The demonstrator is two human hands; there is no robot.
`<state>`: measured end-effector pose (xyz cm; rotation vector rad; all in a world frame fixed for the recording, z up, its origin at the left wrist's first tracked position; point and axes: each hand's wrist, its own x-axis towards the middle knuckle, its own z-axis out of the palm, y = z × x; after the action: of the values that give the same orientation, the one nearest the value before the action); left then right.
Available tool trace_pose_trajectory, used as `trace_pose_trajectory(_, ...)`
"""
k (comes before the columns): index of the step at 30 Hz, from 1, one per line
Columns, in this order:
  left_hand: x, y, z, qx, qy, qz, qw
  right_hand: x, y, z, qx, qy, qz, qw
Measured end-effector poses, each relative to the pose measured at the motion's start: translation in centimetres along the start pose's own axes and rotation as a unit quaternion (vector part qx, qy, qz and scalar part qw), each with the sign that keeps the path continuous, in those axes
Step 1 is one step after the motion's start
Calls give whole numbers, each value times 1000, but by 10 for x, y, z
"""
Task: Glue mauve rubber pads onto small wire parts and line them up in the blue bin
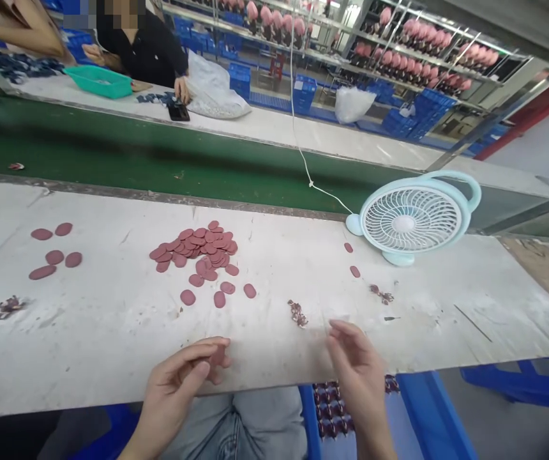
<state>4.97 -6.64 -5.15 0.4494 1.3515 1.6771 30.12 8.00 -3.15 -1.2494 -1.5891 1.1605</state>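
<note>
Right across the near side, most of the room is taken up by a long white table point(112, 358), pretty scuffed and stained. Behind it a green strip point(236, 179) is run along its length, and past that a co-worker in black point(143, 48) can be seen at another worktop, with one hand point(182, 91) set down near a big white bag point(214, 86). A light blue fan point(408, 220) is parked at the far edge on the right, with its white cord point(298, 128) strung upward. Below the near edge, a blue tray point(437, 415) is lined with rows of dark shiny pieces point(334, 409).

As for the hands: a dark red disc point(218, 355) is pinched between thumb and fingers of the left hand point(176, 380), just over the table edge. The right hand point(358, 367) is held half-curled above the tray side, with a modest gap left between thumb and fingers.

The rest of the discs are mostly piled in a heap point(207, 244) mid-table, beyond the left hand. Five more point(55, 257) are spread off to the left, and two small ones point(355, 271) are dropped near the fan. A little clump of scraps point(298, 314) is left just beyond the right hand.
</note>
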Motion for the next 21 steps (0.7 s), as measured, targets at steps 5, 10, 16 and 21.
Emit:
trace_pose_trajectory(5,-12,9,15,-115,1,-138,984,10,27,-31,692,-91,199,688)
trace_pose_trajectory(10,-24,5,25,-151,-23,-195,969,45,34,-31,776,-154,223,570)
trace_pose_trajectory(16,-33,-13,41,-133,-43,-253,957,-8,-20,13,590,-50,245,768)
trace_pose_trajectory(21,-34,-14,55,-62,-97,-220,969,-55,-46,44,499,-120,267,816)
